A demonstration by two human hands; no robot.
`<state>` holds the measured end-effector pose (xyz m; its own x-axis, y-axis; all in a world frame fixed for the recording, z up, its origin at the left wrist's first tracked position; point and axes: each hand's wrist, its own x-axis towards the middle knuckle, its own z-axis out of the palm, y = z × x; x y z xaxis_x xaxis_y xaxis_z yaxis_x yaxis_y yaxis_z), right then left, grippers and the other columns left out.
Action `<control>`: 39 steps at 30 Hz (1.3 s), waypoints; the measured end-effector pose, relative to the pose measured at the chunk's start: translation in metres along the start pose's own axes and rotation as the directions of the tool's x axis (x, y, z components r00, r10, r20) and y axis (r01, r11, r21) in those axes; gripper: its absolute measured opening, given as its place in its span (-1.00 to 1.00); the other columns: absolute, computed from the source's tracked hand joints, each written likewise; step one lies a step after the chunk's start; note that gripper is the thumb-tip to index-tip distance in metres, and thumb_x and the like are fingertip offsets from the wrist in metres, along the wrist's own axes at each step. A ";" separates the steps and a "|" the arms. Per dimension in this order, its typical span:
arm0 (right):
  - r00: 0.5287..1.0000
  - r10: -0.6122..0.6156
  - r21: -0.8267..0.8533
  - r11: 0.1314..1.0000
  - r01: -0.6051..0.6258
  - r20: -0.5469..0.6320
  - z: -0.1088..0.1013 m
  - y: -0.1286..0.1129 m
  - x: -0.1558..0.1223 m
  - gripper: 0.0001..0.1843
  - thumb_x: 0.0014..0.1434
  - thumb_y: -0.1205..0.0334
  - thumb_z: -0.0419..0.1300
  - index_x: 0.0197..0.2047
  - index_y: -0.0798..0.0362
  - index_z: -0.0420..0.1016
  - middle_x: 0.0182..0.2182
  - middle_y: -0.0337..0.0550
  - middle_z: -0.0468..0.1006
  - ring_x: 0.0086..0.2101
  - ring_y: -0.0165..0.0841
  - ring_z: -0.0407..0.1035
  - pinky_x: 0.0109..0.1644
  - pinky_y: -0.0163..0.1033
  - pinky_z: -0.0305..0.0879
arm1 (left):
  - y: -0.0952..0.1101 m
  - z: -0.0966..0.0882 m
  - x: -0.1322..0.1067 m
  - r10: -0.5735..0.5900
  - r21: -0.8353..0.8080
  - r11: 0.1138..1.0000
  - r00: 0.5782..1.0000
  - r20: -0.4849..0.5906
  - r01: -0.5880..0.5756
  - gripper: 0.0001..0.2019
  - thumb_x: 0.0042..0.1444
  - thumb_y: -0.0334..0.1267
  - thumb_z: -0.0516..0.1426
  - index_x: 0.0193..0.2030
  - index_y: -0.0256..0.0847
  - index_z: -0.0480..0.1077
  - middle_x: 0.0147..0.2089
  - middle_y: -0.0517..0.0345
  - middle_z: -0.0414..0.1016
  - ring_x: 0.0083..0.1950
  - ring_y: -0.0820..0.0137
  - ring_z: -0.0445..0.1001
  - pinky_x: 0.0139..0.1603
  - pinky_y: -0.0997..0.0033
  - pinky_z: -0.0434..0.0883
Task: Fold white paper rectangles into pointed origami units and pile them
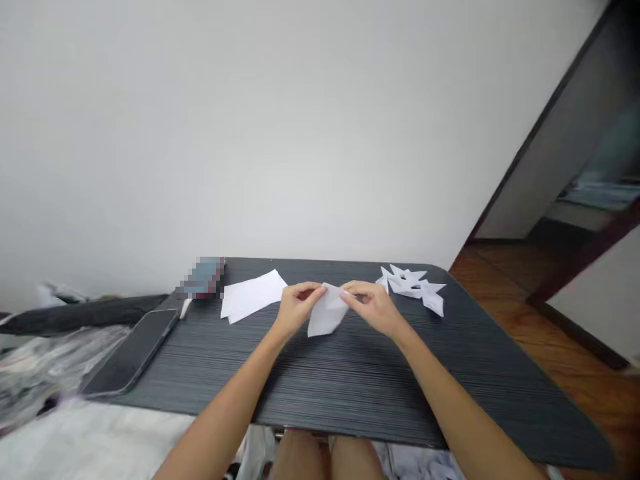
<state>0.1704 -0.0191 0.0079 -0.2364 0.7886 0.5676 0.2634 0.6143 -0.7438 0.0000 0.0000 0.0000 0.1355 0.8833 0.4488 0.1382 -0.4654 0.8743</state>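
A small folded sheet of white paper [326,315] is held up over the middle of the dark table. My left hand [299,305] pinches its upper left corner between thumb and fingers. At the upper right edge, my right hand [373,304] grips the same paper with thumb and fingertips. The paper hangs down between both hands, its lower part tilted toward me. To the left lie flat white paper sheets [253,297], overlapping one another. Several folded white paper boats [413,283] sit in a cluster beyond my right hand.
The dark wood-grain table [345,393] stands against a white wall. On its left edge lie a phone [131,353] and a blurred blue-and-red box [204,277]. A long black item [83,313] and plastic bags [65,373] are beside the table's left side.
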 end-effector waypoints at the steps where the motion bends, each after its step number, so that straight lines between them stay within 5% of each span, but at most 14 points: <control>1: 1.000 0.001 0.002 1.000 -0.001 0.001 0.001 0.000 0.000 -0.83 0.03 0.28 0.08 -0.50 0.10 0.46 -0.40 -0.12 0.50 -0.34 -0.35 0.36 -0.24 -0.28 0.27 | 0.000 0.000 0.000 0.001 0.002 1.000 1.000 -0.001 -0.001 -0.78 -0.10 -0.17 0.14 -0.44 -0.31 0.46 -0.42 0.08 0.50 -0.41 0.40 0.42 -0.40 0.50 0.34; 23: 0.997 0.074 0.088 0.993 -0.076 0.026 0.004 -0.005 0.000 -0.79 0.03 0.21 0.09 -0.45 0.08 0.52 -0.35 -0.10 0.52 -0.32 -0.33 0.37 -0.23 -0.26 0.28 | 0.004 0.002 -0.006 0.101 0.144 0.985 0.994 -0.050 -0.092 -0.74 -0.02 -0.16 0.06 -0.51 -0.32 0.44 -0.55 0.16 0.43 -0.54 0.52 0.29 -0.56 0.57 0.20; 36: 0.995 0.098 0.032 0.995 -0.098 0.011 0.005 0.001 0.000 -0.79 0.02 0.21 0.08 -0.53 0.11 0.43 -0.45 -0.12 0.47 -0.40 -0.37 0.34 -0.30 -0.28 0.26 | 0.003 0.000 -0.005 0.275 0.359 0.891 0.959 0.061 -0.278 -0.65 0.06 -0.22 -0.02 -0.67 -0.33 0.31 -0.73 0.30 0.05 -0.66 0.63 0.00 -0.64 0.57 -0.02; 39: 0.991 0.120 -0.028 0.992 -0.122 -0.059 0.006 0.000 0.001 -0.84 -0.04 0.19 0.14 -0.38 0.10 0.42 -0.44 -0.16 0.47 -0.39 -0.38 0.33 -0.27 -0.28 0.24 | 0.004 0.000 -0.007 0.276 0.365 0.880 0.953 0.124 -0.302 -0.64 0.07 -0.22 -0.03 -0.68 -0.33 0.29 -0.73 0.30 0.03 -0.66 0.63 -0.02 -0.64 0.57 -0.03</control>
<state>0.1645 -0.0180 0.0061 -0.1479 0.8568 0.4941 0.3159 0.5143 -0.7973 -0.0007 -0.0079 0.0007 0.2890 0.7066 0.6460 0.4392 -0.6974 0.5664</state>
